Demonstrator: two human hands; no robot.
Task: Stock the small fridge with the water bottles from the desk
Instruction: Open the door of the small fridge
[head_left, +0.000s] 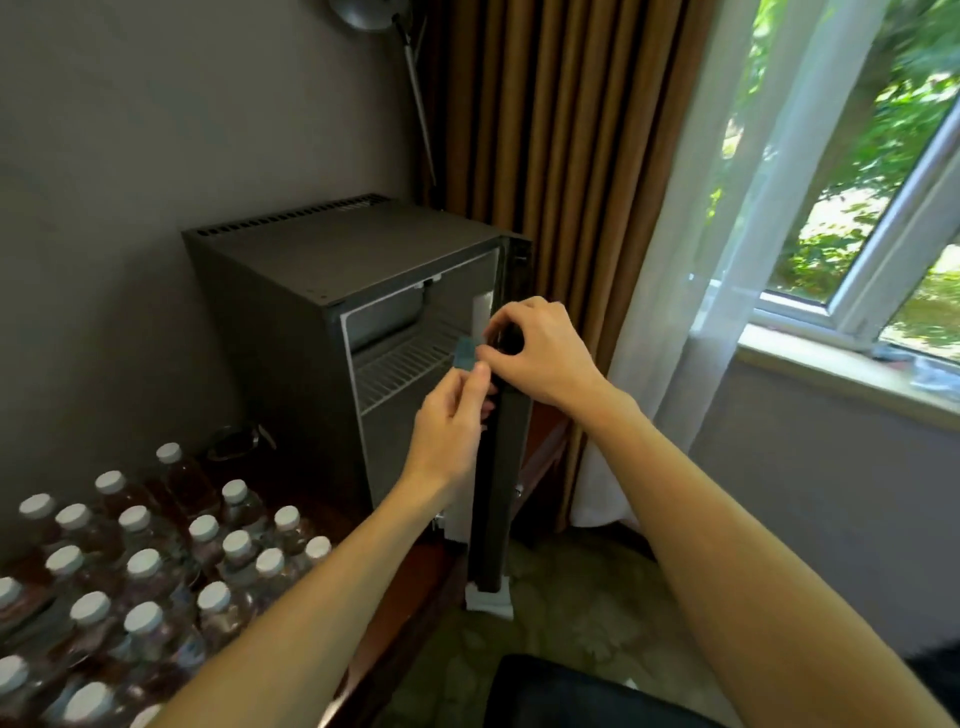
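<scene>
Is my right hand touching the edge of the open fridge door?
Touching. The head view shows the right hand wrapped over the top of the fridge door's edge, fingers curled against it with no gap showing.

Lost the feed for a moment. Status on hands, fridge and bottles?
Both hands at the open fridge door edge: left hand pinching a small blue tag, right hand on the door top. Water bottles on desk, untouched. Fridge shelf bare.

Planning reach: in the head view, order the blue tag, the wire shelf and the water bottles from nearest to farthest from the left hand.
From the left hand:
1. Blue tag, at its fingertips.
2. Wire shelf, inside the fridge.
3. Water bottles, lower left on the desk.
</scene>
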